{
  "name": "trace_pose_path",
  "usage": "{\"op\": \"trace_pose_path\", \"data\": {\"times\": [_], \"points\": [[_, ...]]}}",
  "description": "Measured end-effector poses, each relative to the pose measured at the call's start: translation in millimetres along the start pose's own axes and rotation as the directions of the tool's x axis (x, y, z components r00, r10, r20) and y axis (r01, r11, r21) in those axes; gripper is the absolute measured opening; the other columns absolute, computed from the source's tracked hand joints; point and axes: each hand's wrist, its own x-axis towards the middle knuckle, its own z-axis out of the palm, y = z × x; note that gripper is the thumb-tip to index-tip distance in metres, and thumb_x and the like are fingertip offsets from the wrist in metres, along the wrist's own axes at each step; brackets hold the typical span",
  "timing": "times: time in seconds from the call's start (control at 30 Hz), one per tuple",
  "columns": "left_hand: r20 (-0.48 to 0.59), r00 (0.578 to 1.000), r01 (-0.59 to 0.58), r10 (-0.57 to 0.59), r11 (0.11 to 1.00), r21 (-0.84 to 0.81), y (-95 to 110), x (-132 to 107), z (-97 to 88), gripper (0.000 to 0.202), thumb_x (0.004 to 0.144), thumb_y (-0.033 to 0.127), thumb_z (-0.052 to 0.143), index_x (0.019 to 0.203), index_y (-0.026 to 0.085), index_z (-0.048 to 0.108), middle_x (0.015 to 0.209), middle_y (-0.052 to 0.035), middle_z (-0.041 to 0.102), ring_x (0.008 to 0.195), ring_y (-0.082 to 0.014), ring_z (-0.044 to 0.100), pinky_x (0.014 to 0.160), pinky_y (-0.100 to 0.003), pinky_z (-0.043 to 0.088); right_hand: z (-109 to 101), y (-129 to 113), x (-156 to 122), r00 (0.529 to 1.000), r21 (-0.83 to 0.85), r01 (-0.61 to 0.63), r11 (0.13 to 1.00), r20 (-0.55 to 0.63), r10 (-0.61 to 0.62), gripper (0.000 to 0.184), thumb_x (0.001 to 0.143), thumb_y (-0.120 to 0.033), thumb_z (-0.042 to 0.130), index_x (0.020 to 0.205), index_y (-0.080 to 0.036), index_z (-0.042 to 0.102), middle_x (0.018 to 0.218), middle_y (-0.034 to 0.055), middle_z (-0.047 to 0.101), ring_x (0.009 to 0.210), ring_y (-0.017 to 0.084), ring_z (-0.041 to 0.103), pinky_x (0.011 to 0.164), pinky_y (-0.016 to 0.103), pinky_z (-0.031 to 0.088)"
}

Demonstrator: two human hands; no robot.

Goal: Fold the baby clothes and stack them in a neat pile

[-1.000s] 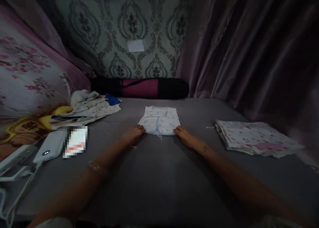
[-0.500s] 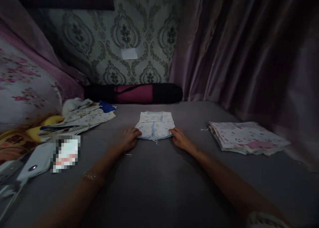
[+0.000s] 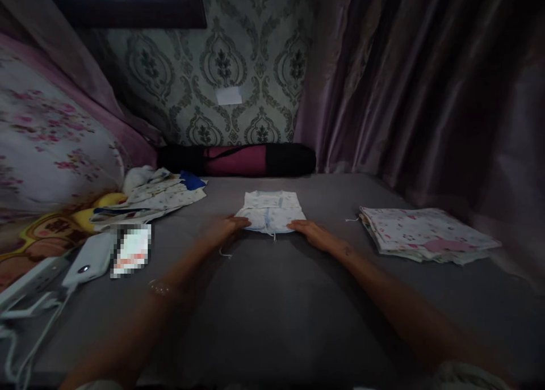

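Observation:
A small white baby top [image 3: 272,215] with pale blue print and blue trim lies partly folded in front of me, its ties hanging over the near edge. My left hand [image 3: 230,226] is at its near left corner, fingers closed on the cloth and slightly blurred. At the near right corner, my right hand [image 3: 313,233] has its fingers together on the fabric. Both thumbs are hard to make out. A loose white tie [image 3: 225,254] lies beside my left wrist.
Folded printed cloths [image 3: 426,231] are stacked on the right of the grey bed sheet [image 3: 272,310]. On the left lie rumpled clothes [image 3: 157,197], a white device [image 3: 89,258] with a cable, and a power strip [image 3: 34,279]. A black-and-pink long bag [image 3: 236,160] rests against the wall.
The view has turned slightly left, shifting the scene rightward. The top's near edge sits a little farther from me, and my hands have moved slightly inward with flatter fingers.

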Motion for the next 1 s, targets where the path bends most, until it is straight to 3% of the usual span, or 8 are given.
{"op": "trace_pose_path", "data": {"times": [0.13, 0.2, 0.3, 0.47, 0.57, 0.67, 0.83, 1.0], "points": [[0.055, 0.998, -0.029, 0.03, 0.999, -0.016, 11, -11, -4.2, 0.05, 0.078, 0.011, 0.045, 0.123, 0.025, 0.063, 0.127, -0.0041, 0.065, 0.119, -0.0222, 0.058, 0.113, -0.043, 0.03, -5, -2, -15, 0.999, 0.04, 0.028, 0.999, 0.029, -0.03, 0.067, 0.078, -0.001, 0.039, 0.136, -0.03, 0.055, 0.143, -0.0006, 0.052, 0.131, 0.02, 0.048, 0.111, 0.04, 0.036], [0.0, 1.0, 0.002, -0.002, 0.998, -0.069, 13, -13, -4.0, 0.044, 0.082, 0.015, 0.044, 0.12, 0.023, 0.064, 0.117, -0.0056, 0.07, 0.107, -0.0219, 0.064, 0.102, -0.038, 0.042, -3, 0, -16, 0.999, 0.034, 0.035, 0.999, 0.029, -0.036, 0.068, 0.079, 0.0, 0.037, 0.137, -0.03, 0.054, 0.143, -0.0009, 0.052, 0.131, 0.018, 0.048, 0.111, 0.039, 0.035], [-0.142, 0.977, 0.14, -0.161, 0.979, -0.15, 14, -5, -3.7, 0.033, 0.088, 0.027, 0.044, 0.111, 0.02, 0.066, 0.094, -0.0055, 0.072, 0.085, -0.021, 0.067, 0.079, -0.031, 0.05, -2, 2, -5, 0.999, -0.008, -0.001, 1.0, -0.053, 0.001, 0.064, 0.081, -0.001, 0.035, 0.136, -0.026, 0.055, 0.139, 0.0016, 0.055, 0.13, 0.017, 0.049, 0.11, 0.037, 0.036], [-0.377, 0.828, 0.316, -0.414, 0.902, -0.295, 11, 33, 4.3, 0.025, 0.089, 0.022, 0.045, 0.105, 0.017, 0.064, 0.093, -0.0066, 0.069, 0.087, -0.0207, 0.065, 0.079, -0.03, 0.049, -13, -6, 31, 0.971, -0.105, -0.1, 0.989, -0.227, 0.074, 0.056, 0.085, 0.0, 0.035, 0.132, -0.02, 0.058, 0.127, 0.0076, 0.062, 0.116, 0.018, 0.057, 0.1, 0.031, 0.043], [-0.507, 0.736, 0.342, -0.448, 0.893, -0.293, 8, 58, 14.5, 0.029, 0.088, 0.012, 0.042, 0.11, 0.017, 0.06, 0.104, -0.0087, 0.066, 0.1, -0.0212, 0.061, 0.09, -0.032, 0.046, -15, -11, 52, 0.938, -0.192, -0.235, 0.953, -0.301, 0.17, 0.055, 0.086, -0.001, 0.037, 0.133, -0.022, 0.057, 0.123, 0.0075, 0.062, 0.111, 0.02, 0.058, 0.093, 0.029, 0.045], [-0.586, 0.682, 0.36, -0.438, 0.898, -0.251, 5, 79, 22.6, 0.034, 0.086, 0.006, 0.039, 0.114, 0.014, 0.057, 0.109, -0.012, 0.062, 0.108, -0.0219, 0.057, 0.096, -0.033, 0.044, -10, -10, 71, 0.9, -0.258, -0.35, 0.901, -0.36, 0.247, 0.053, 0.09, -0.005, 0.034, 0.135, -0.023, 0.055, 0.123, 0.0081, 0.061, 0.108, 0.021, 0.057, 0.09, 0.03, 0.045], [-0.562, 0.656, 0.474, -0.503, 0.855, -0.212, -3, 105, 26.0, 0.039, 0.085, 0.002, 0.037, 0.118, 0.011, 0.054, 0.114, -0.0152, 0.057, 0.106, -0.0235, 0.056, 0.094, -0.034, 0.044, -1, 9, 99, 0.875, -0.345, -0.428, 0.835, -0.389, 0.288, 0.049, 0.094, -0.01, 0.03, 0.134, -0.024, 0.054, 0.12, 0.0091, 0.06, 0.108, 0.022, 0.054, 0.091, 0.031, 0.042], [-0.481, 0.681, 0.549, -0.552, 0.82, -0.164, -21, 119, 31.1, 0.042, 0.085, 0.004, 0.04, 0.122, 0.019, 0.052, 0.117, -0.0112, 0.057, 0.108, -0.0223, 0.057, 0.091, -0.032, 0.045, 3, 35, 120, 0.883, -0.37, -0.441, 0.818, -0.343, 0.321, 0.047, 0.094, -0.009, 0.032, 0.133, -0.022, 0.054, 0.12, 0.011, 0.06, 0.109, 0.023, 0.055, 0.092, 0.032, 0.041]]}}
